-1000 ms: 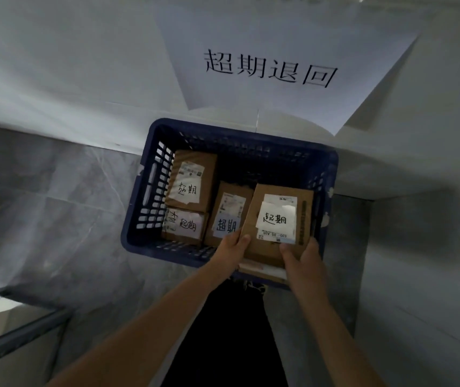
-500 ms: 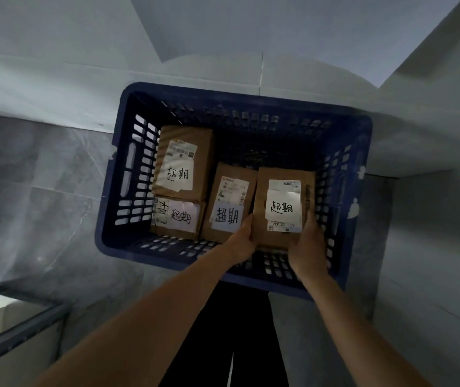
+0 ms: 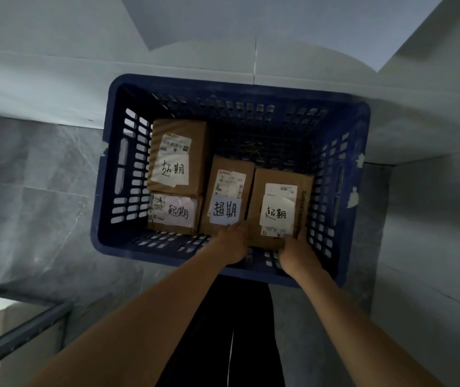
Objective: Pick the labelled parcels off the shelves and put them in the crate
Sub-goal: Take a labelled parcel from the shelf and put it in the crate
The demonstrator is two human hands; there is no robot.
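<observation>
Lower rightmost parcel (image 3: 279, 208) flat onto crate (image 3: 106, 174) floor; left hand (image 3: 233, 241) and right hand (image 3: 296, 254) fingers curled on near edge; release evenly.

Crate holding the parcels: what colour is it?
Dark blue crate with slotted walls, seen in the head view.

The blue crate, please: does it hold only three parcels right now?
No, the blue crate holds four labelled parcels: two at the left, one in the middle, one at the right.
</observation>
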